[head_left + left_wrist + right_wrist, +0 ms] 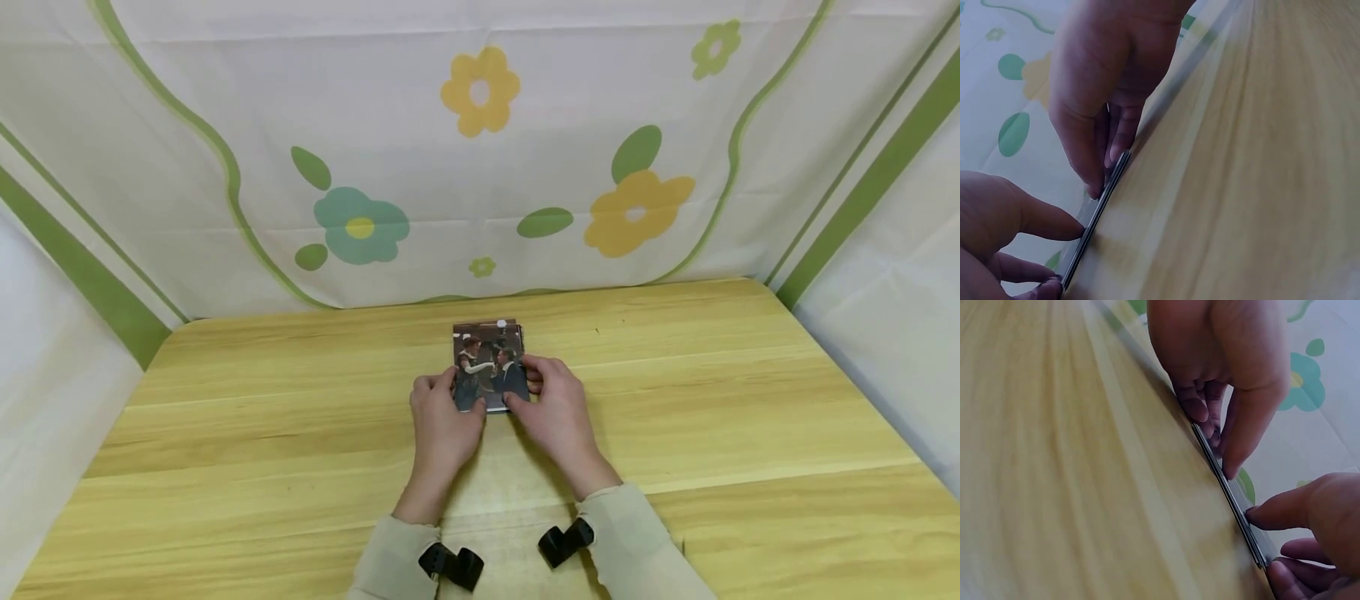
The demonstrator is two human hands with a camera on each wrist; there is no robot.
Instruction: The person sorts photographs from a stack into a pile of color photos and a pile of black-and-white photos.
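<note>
A small stack of photo prints (487,362), its top one showing two people with one arm stretched out, lies at the middle of the wooden table. My left hand (445,425) holds the stack's left side, with the thumb on the near edge. At the right side, my right hand (558,417) grips it in the same way. The layered edge of the stack (1099,215) shows as a thin dark line in the left wrist view. In the right wrist view, the right thumb (1282,509) presses that near edge. A slightly offset print peeks out at the stack's far right corner.
The wooden tabletop (262,450) spreads out on both sides of the hands. A white cloth with printed flowers (420,150) stands behind the table, and cloth walls flank it. Black camera mounts (452,567) sit on both wrists.
</note>
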